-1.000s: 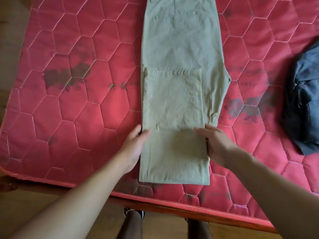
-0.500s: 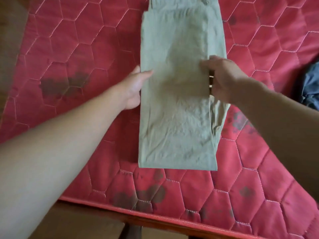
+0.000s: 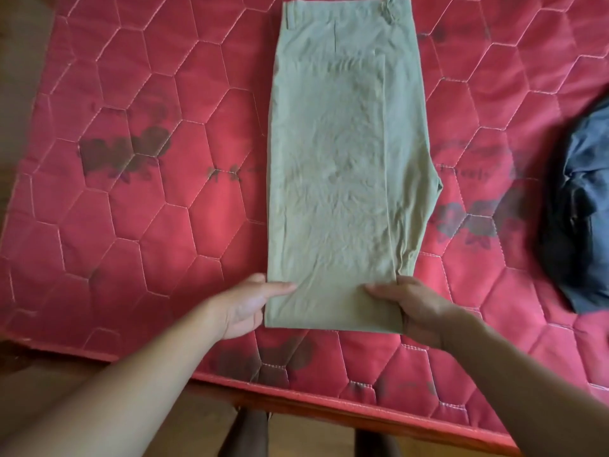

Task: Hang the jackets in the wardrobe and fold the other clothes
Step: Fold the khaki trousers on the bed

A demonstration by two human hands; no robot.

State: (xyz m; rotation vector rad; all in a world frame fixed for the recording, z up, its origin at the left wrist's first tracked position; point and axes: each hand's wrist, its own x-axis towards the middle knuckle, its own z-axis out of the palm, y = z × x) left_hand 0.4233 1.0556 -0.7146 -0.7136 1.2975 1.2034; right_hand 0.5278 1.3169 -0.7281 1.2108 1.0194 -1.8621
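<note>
Khaki trousers (image 3: 342, 179) lie folded lengthwise on the red quilted mattress (image 3: 148, 209), waistband at the far end and a leg layer doubled up over them. My left hand (image 3: 244, 308) holds the near left corner of the fold, thumb on top of the cloth and fingers tucked under. At the near right corner my right hand (image 3: 412, 308) grips the same way. A dark blue-grey garment (image 3: 580, 209) lies crumpled at the right edge of the view, apart from both hands.
The mattress's front edge (image 3: 329, 404) runs across just below my hands, with wooden floor and my legs (image 3: 247, 433) beneath it. Dark flower prints mark the red cover left and right of the trousers.
My hands carried the folded leg end up toward the waistband and laid it there. Both hands have since come back to the near fold and taken hold of its corners.
</note>
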